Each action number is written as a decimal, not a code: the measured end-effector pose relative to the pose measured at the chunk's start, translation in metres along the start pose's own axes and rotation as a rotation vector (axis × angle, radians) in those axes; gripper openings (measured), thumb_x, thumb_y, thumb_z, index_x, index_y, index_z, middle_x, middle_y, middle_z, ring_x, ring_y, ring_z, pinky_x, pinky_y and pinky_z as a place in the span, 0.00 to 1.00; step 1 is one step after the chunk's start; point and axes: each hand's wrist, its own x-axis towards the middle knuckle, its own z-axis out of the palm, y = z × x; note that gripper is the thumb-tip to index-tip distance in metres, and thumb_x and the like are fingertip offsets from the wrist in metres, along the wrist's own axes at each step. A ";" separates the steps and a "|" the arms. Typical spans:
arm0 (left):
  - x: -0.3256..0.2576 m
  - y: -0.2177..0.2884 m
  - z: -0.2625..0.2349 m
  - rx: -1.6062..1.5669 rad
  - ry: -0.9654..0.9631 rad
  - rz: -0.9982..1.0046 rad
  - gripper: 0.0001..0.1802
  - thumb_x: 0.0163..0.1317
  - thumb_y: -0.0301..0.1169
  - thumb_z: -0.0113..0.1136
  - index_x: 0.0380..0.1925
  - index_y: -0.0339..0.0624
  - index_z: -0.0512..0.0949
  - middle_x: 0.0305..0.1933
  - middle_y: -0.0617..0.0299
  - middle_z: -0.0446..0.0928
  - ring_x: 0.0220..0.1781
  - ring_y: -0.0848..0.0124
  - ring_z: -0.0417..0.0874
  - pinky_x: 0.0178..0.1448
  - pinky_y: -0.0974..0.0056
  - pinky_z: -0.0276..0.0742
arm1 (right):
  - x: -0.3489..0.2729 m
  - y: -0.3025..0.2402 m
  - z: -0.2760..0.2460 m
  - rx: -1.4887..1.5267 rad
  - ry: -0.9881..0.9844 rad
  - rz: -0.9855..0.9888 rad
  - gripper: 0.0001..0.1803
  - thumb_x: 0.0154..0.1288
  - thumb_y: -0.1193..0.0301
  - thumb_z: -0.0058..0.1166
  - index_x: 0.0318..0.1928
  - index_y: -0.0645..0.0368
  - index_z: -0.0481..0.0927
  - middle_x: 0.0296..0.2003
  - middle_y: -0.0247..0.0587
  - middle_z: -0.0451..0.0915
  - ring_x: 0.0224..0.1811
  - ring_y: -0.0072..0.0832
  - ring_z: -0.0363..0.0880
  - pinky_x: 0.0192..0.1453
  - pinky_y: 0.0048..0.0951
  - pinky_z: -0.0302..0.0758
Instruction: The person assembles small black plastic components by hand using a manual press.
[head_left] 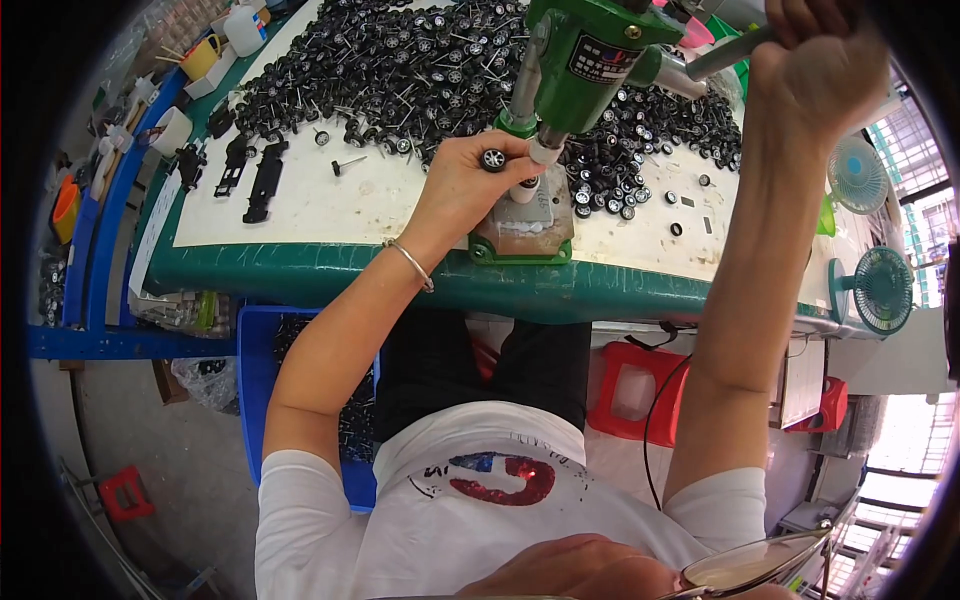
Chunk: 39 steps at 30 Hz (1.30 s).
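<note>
Small black wheel [492, 159] in the left hand [462, 178], beside the green press [588, 75].

From where I stand, the fingers are pinched together around it, near the press's white tip [544, 152]; it has a dark tyre and a silvery spoked hub, its round face turned up toward the person's head. Any axle is hidden behind the fingers, so I can't tell how its long axis runs. The right hand [822, 80] is wrapped around the lever [728, 55], and more wheels [440, 65] lie heaped across the desk [350, 215].
</note>
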 end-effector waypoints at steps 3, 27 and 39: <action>-0.001 0.000 0.000 -0.014 0.002 -0.003 0.08 0.55 0.27 0.67 0.34 0.36 0.83 0.32 0.64 0.82 0.32 0.79 0.80 0.37 0.71 0.76 | -0.017 -0.007 -0.010 0.080 -0.031 -0.092 0.16 0.61 0.62 0.44 0.19 0.53 0.60 0.12 0.27 0.49 0.13 0.18 0.41 0.19 0.25 0.42; -0.004 -0.022 -0.114 0.239 0.359 0.060 0.08 0.57 0.37 0.66 0.38 0.53 0.85 0.29 0.73 0.80 0.18 0.86 0.63 0.20 0.78 0.55 | 0.005 0.072 -0.029 -0.011 0.012 0.639 0.14 0.72 0.61 0.44 0.41 0.58 0.77 0.26 0.32 0.77 0.23 0.20 0.74 0.27 0.23 0.73; -0.017 -0.042 -0.185 0.759 -0.012 -0.134 0.11 0.59 0.32 0.64 0.41 0.40 0.83 0.26 0.65 0.80 0.29 0.81 0.77 0.37 0.74 0.71 | -0.170 0.048 -0.134 -0.937 -0.966 0.503 0.11 0.60 0.68 0.58 0.42 0.56 0.78 0.37 0.37 0.76 0.32 0.30 0.78 0.36 0.32 0.74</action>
